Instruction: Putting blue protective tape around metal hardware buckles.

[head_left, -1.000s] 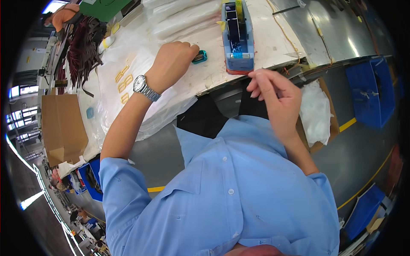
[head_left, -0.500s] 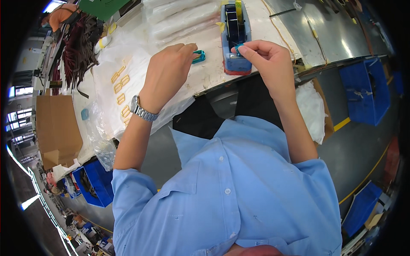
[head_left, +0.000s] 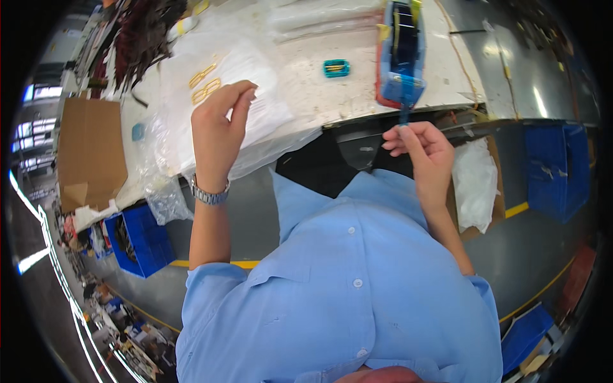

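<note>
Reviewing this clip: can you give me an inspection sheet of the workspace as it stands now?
Surface: white tabletop, marked near its front edge.
Job's things: blue tape strip drawn from a blue dispenser; teal-and-gold piece; gold frame-shaped pieces on white sheeting.
Clutter: clear plastic, dark strips.
Hands: right hand pinches the strip's end; left hand near the gold pieces, contents unclear.
Cables: nothing seen for certain.
Surroundings: blue bins, cardboard box.
</note>
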`<state>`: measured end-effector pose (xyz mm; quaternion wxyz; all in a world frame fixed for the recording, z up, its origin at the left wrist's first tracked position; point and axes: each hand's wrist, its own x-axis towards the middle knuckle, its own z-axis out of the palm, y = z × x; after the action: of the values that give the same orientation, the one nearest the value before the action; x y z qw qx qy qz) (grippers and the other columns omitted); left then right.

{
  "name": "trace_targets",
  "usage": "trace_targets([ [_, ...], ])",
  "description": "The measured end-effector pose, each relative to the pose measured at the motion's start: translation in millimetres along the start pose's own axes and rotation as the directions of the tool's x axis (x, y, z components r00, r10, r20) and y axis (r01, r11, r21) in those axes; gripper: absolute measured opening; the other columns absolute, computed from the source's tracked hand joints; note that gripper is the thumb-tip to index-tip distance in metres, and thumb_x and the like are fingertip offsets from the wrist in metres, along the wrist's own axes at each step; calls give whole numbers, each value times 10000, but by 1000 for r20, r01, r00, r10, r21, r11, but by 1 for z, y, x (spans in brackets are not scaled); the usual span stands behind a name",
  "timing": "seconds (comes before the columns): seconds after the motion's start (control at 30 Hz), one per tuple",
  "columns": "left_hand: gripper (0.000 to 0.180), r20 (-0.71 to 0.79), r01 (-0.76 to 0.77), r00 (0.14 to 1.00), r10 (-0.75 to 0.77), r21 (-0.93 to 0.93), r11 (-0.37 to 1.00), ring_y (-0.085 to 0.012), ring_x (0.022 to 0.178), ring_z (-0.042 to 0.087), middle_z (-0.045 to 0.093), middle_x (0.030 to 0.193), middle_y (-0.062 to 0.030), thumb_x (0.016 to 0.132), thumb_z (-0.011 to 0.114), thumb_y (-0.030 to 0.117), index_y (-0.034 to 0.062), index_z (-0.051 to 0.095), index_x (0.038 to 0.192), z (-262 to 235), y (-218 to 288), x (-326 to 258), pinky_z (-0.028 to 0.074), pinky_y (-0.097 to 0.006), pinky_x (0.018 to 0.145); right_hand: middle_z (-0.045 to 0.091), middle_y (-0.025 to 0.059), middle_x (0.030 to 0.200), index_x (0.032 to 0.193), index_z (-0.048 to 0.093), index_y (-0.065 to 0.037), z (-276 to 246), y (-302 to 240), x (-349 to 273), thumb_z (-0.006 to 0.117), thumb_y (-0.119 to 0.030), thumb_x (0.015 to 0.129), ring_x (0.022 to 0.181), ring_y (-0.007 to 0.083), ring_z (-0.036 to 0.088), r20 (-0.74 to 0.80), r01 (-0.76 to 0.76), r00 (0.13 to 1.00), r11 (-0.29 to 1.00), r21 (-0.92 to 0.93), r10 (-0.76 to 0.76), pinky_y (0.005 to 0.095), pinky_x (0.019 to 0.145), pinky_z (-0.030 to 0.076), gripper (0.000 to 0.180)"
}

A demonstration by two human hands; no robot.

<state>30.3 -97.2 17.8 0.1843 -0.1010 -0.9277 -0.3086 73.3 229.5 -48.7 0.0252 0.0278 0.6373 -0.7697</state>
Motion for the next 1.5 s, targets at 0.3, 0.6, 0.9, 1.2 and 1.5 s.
trace_targets([
  [0.3, 124, 65, 124, 984, -169, 431, 894, -274, 754, 733, 762, 879, -139, 926, 743, 129, 50, 778, 1014, -54, -107, -6, 562, -359, 707, 787, 154, 969, 1122, 704, 66, 2, -2, -1, 647, -69, 1064, 808, 163, 747, 3, 27, 1000, 998, 50, -27, 290, 738, 606, 157],
  [0.6, 123, 250, -239, 962, 112, 571, 785, -317, 917, 690, 730, 920, -105, 913, 714, 107, 64, 704, 1027, -27, -121, 34, 551, -421, 794, 783, 159, 945, 1104, 723, 74, -2, -9, -5, 669, -58, 1047, 791, 158, 742, -26, -19, 999, 998, 52, 20, 291, 742, 615, 153],
  [0.9, 166, 243, 470, 859, -452, -22, 882, -104, 828, 673, 772, 968, -45, 986, 738, 157, 0, 760, 1035, -52, -153, 60, 517, -247, 779, 788, 165, 975, 1093, 701, 66, 0, -7, 1, 661, -80, 1061, 834, 178, 767, 85, -76, 995, 970, 229, 58, 301, 758, 629, 154],
  [1.2, 144, 769, 775, 632, -95, -629, 61, -109, 825, 601, 706, 989, -30, 1032, 712, 144, 31, 709, 1121, 48, 65, 19, 493, -282, 753, 790, 145, 988, 1103, 687, 62, 3, -6, -2, 639, -76, 1073, 864, 168, 766, 54, -31, 998, 977, 213, 20, 296, 804, 625, 149],
  [1.5, 176, 735, 756, 654, -179, -623, 200, -66, 786, 617, 732, 902, -1, 966, 813, 166, 13, 770, 1041, 97, 101, 19, 498, -227, 733, 792, 130, 985, 1132, 694, 72, 3, -7, -6, 617, -48, 1072, 873, 152, 760, 53, -10, 999, 968, 250, -3, 288, 814, 616, 154],
])
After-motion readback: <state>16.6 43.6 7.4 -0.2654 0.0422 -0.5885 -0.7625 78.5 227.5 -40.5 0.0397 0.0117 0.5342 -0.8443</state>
